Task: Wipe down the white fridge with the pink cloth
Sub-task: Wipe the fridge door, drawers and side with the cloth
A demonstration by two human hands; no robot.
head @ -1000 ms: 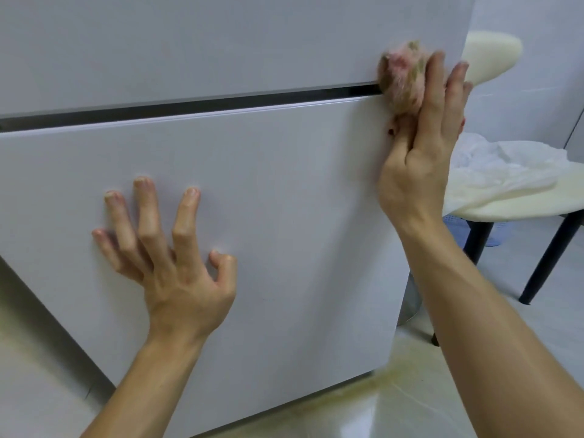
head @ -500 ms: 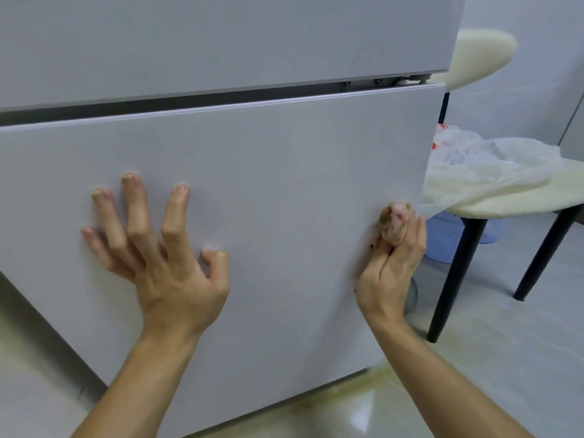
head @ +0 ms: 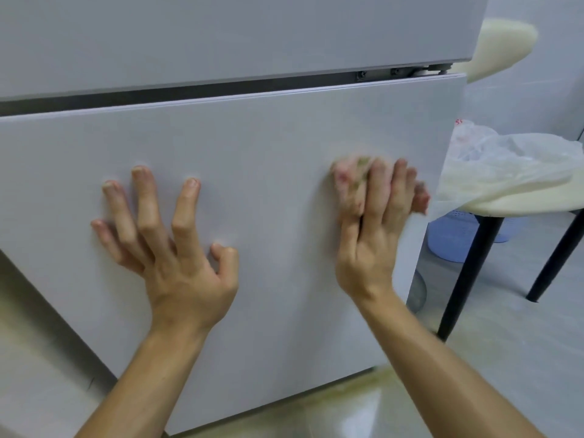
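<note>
The left hand (head: 183,257) lies where it lay a second ago, released and holding nothing. Its fingers are splayed and arched, with the tips braced against the lower door of the white fridge (head: 268,172).

The right hand (head: 369,245) is what has changed. A second ago it had the pink cloth (head: 349,181) up at the door's top right corner, by the seam. Half a second ago it was low down on the door's right edge. Now it is on the door face, inward from that edge and about level with the left fingertips. Its fingers are laid nearly straight over the wadded cloth, pressing it to the panel rather than clenching it. The thumb is hidden, so whether it hooks the wad I cannot tell. Hand and cloth are smeared with motion, so the stroke looks live.

My reading is that the corner and edge have had their pass and the wiping is turning to the broad panel. Most of that panel, everything between the two hands and leftward, seems yet to be covered.

Above the hands runs the dark gap (head: 189,90) between the doors, with the hinge (head: 410,72) at its right end, then the upper door (head: 221,36).

Beyond the fridge's right edge stands a cream chair (head: 521,200) carrying a crumpled plastic bag (head: 505,159). A blue basket (head: 455,235) sits beneath it on the pale floor (head: 505,358).
</note>
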